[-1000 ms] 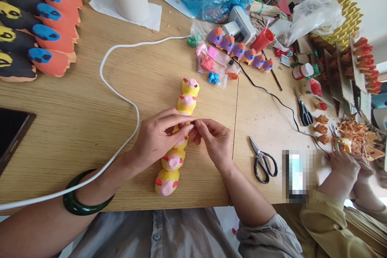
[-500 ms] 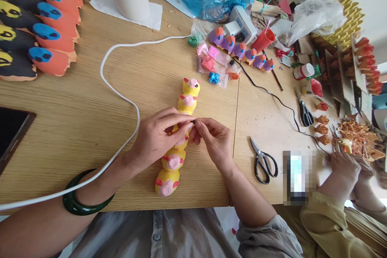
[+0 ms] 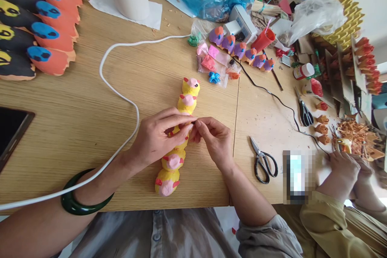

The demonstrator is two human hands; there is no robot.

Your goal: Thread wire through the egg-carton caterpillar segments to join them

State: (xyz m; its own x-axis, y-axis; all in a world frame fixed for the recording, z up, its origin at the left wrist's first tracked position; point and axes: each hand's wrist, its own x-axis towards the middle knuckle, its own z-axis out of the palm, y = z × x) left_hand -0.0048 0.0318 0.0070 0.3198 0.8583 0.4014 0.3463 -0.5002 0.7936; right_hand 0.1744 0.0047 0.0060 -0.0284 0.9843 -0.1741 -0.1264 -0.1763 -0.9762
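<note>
A row of yellow bumps with pink and red pieces [image 3: 173, 161] lies on the wooden table, running away from me. Only its top bump shows a small black mark. Above the row's middle, my left hand [image 3: 161, 133] pinches a tiny dark bit between thumb and fingers. My right hand [image 3: 211, 137] meets it there at the row's right side, its thumb and index finger closed on the same tiny dark bit. Both hands cover part of the middle bumps.
A white cable [image 3: 137, 117] crosses the table and my left forearm. Scissors [image 3: 262, 161] lie to the right, near a blurred phone [image 3: 298, 175]. Clay packets [image 3: 210, 62] and a purple-orange row [image 3: 240, 49] are farther back. Another person's hands [image 3: 346, 169] work at far right.
</note>
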